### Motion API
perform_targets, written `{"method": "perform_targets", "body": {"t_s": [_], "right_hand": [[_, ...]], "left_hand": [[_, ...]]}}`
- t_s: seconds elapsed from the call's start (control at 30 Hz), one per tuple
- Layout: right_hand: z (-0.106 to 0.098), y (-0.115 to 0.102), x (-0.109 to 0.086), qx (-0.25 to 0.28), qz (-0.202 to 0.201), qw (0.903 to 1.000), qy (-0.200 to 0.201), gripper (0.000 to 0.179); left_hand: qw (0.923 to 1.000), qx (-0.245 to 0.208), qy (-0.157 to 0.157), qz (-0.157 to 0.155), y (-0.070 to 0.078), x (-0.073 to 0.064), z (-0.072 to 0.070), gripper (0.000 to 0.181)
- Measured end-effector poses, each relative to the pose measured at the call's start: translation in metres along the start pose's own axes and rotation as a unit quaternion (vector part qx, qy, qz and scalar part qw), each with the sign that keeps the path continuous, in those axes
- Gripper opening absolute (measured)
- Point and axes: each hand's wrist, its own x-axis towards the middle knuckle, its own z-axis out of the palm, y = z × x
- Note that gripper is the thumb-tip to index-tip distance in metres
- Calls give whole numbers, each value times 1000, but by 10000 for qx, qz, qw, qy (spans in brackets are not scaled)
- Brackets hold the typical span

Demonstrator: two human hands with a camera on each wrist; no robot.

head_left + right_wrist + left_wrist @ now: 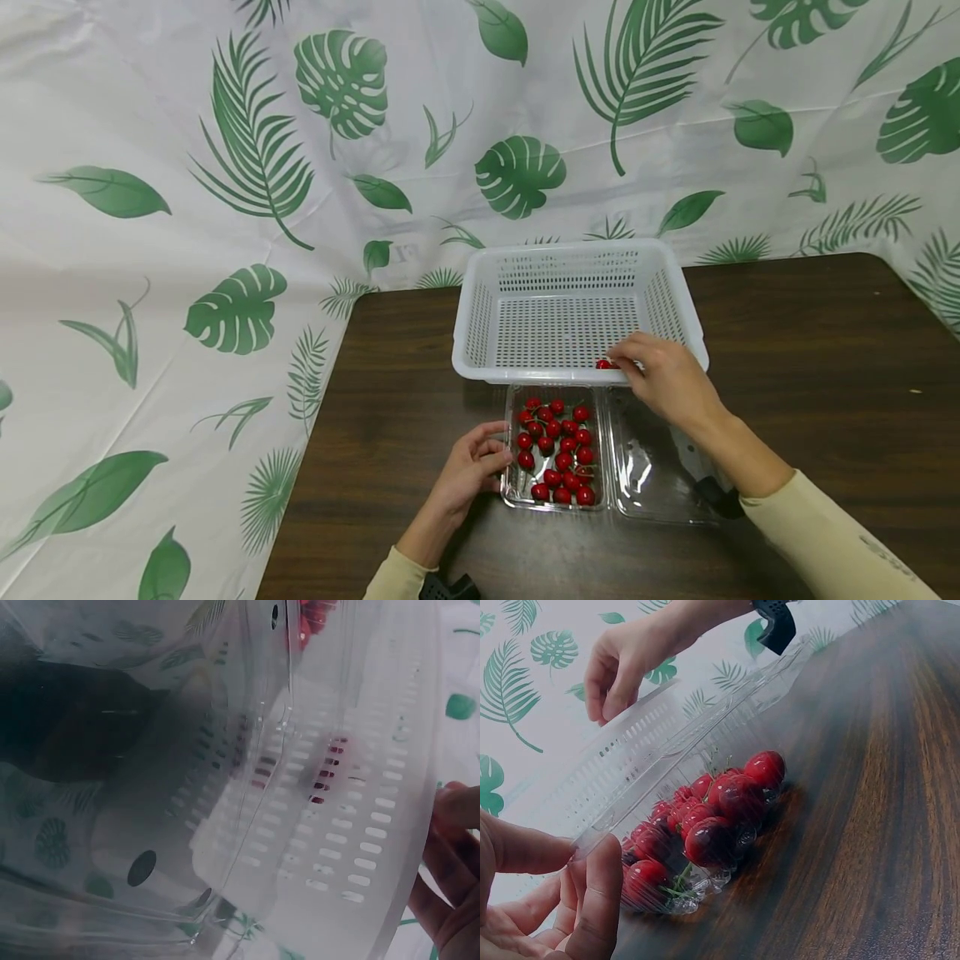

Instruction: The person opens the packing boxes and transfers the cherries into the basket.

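Observation:
My left hand (468, 467) pinches the left rim of a clear plastic clamshell box (513, 492) between thumb and fingertips. Many red cherries (546, 445), some with green stems, lie inside the box. Its lid (652, 475) is folded open flat to the right. Over the near rim of a white perforated basket (467, 333), my right hand (667, 379) reaches in with thumb and fingers drawn together, pinching a cherry (603, 364). In the right wrist view that cherry (326, 776) shows red through the basket's slots; the fingertips are hidden there.
The basket stands at the back of the dark wooden table (390, 400), its near edge close against the box. Behind it hangs a white sheet (435, 208) printed with green leaves. The right forearm crosses above the lid.

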Motion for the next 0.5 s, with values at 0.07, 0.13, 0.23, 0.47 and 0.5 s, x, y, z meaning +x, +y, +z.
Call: {"method": "perform_targets", "body": {"t_s": [0.07,0.13,0.23,0.47,0.5], "right_hand": [[-1,-1,-1,-109,-5,9999,71,20],[-2,-5,-2,-177,-61,9997,144,22],[-2,-14,-3,-144,-394,9990,172,24],[9,-48,-11,-125,-1777,9810,-766,14],[11,-54,-14,-220,-1897,9760,-1044,15]], "left_hand": [[10000,-2,0,-17,0,0,0,47],[10000,9,11,-36,1,0,0,47],[10000,32,20,-43,1,0,0,46],[10000,25,21,-33,2,-1,0,46],[10000,25,22,-34,2,-1,0,46]]}}
